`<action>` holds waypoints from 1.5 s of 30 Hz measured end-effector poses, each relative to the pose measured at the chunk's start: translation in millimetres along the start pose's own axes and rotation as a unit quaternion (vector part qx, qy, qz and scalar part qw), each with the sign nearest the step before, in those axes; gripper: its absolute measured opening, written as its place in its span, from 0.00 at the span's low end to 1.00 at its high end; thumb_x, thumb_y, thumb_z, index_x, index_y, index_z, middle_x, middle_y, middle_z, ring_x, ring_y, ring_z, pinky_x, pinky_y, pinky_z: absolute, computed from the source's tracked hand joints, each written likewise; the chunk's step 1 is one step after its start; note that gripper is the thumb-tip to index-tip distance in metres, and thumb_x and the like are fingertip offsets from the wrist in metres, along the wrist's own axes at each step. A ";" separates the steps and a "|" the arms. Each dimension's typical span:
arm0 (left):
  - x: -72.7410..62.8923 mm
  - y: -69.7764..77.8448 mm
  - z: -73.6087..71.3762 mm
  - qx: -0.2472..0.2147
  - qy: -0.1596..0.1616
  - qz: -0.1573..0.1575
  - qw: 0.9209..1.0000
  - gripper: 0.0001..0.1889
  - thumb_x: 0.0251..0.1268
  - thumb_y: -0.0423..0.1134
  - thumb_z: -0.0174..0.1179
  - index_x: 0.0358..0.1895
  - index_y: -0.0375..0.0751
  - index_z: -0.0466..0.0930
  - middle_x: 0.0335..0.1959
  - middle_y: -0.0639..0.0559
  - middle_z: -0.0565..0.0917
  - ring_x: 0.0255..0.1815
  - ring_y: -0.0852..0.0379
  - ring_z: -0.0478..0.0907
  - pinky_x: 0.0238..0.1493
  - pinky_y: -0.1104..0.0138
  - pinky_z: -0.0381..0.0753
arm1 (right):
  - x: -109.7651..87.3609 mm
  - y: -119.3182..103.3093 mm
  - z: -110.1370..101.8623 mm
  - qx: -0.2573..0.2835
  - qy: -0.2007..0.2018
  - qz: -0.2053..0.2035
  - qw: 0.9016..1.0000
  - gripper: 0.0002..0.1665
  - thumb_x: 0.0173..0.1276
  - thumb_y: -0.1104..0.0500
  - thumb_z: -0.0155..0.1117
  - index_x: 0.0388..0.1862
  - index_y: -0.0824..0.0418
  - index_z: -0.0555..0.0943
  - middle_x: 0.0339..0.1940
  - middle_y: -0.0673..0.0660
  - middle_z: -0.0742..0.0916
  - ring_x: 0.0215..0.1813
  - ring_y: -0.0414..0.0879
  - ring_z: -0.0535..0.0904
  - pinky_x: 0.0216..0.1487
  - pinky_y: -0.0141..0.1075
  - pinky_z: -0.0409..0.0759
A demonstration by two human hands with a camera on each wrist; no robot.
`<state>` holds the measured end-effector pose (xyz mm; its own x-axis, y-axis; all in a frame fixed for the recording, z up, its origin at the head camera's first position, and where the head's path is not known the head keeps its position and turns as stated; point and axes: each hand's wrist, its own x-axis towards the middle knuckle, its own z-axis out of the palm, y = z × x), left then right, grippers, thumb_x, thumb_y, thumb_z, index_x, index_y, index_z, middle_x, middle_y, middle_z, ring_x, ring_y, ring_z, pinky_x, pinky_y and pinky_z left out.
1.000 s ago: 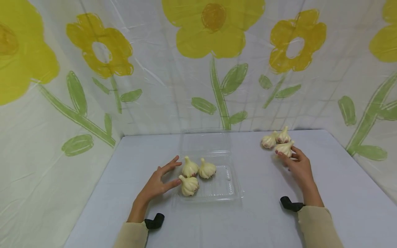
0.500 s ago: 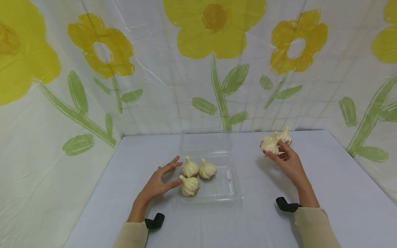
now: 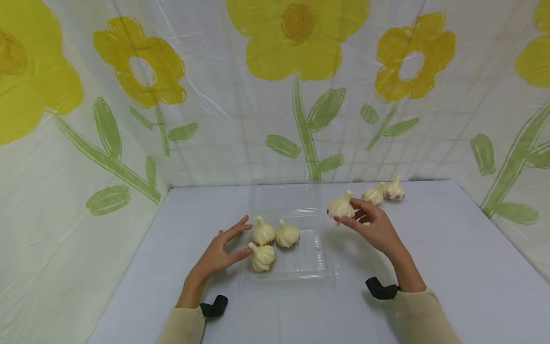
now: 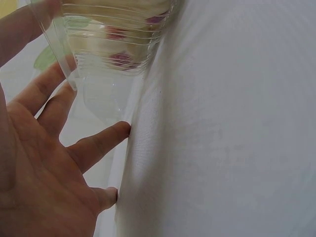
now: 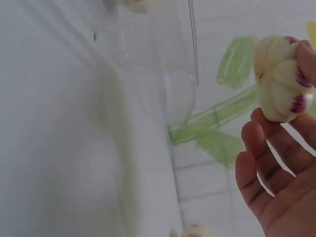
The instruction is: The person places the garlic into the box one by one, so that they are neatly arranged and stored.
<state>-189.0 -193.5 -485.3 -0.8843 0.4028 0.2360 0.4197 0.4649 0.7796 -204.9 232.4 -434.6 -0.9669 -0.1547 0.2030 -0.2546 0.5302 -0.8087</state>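
My right hand (image 3: 375,227) pinches a garlic bulb (image 3: 341,206) between thumb and fingers, held in the air just right of a clear plastic clamshell box (image 3: 327,258). Purple streaks mark the held bulb (image 5: 281,79) in the right wrist view. Three more garlic bulbs sit in the left half of the box: a back-left bulb (image 3: 263,232), a middle bulb (image 3: 287,235) and a front bulb (image 3: 262,258). With fingers spread and fairly straight, my left hand (image 3: 219,253) is at the box's left side; its fingertips lie along the box wall (image 4: 69,59) in the left wrist view.
The box's lid (image 3: 284,198) lies folded back toward the rear edge of the white-covered table (image 3: 180,220). Two garlic bulbs (image 3: 394,189) stand at the back right. Behind the table hangs a flower-printed cloth (image 3: 223,134).
My right hand has lifted a garlic bulb from the group at the back right and carried it left toward the box. The left hand and the box have stayed put.
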 end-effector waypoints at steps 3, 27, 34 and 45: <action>0.3 -0.5 0.1 0.000 0.000 0.001 1.000 0.32 0.65 0.46 0.69 0.71 0.45 0.74 0.82 0.53 0.61 0.78 0.38 0.65 0.71 0.22 0.33 | -1.2 -9.0 9.7 0.001 -0.019 -0.015 1.000 0.36 0.68 0.49 0.73 0.73 0.56 0.75 0.60 0.56 0.86 0.48 0.46 0.80 0.48 0.33 0.82; 0.2 -1.5 0.2 0.000 0.000 0.008 1.000 0.31 0.65 0.45 0.69 0.71 0.48 0.74 0.82 0.53 0.61 0.77 0.38 0.66 0.71 0.22 0.34 | -14.7 -37.7 85.7 -0.031 -0.121 -0.151 0.981 0.30 0.59 0.47 0.79 0.60 0.50 0.84 0.52 0.46 0.89 0.45 0.39 0.82 0.51 0.42 0.82; 0.3 -1.5 0.5 -0.002 -0.001 0.005 1.000 0.31 0.65 0.46 0.69 0.71 0.48 0.74 0.82 0.54 0.61 0.78 0.38 0.65 0.71 0.22 0.34 | -18.1 -37.3 95.3 -0.087 -0.119 -0.182 0.972 0.30 0.58 0.44 0.79 0.59 0.51 0.85 0.46 0.46 0.89 0.42 0.43 0.82 0.44 0.38 0.81; 0.1 -2.3 0.6 -0.002 -0.001 0.004 1.000 0.32 0.65 0.46 0.69 0.71 0.46 0.74 0.82 0.53 0.61 0.79 0.38 0.64 0.71 0.22 0.33 | -19.0 -36.9 101.5 -0.136 -0.108 -0.207 0.963 0.29 0.56 0.40 0.79 0.56 0.47 0.87 0.43 0.43 0.87 0.34 0.39 0.80 0.38 0.29 0.72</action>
<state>-189.9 -194.1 -487.4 -0.8806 0.4074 0.2418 0.4262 0.4582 0.7800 -175.4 131.2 -464.6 -0.7634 -0.5533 0.3334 -0.6403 0.5800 -0.5036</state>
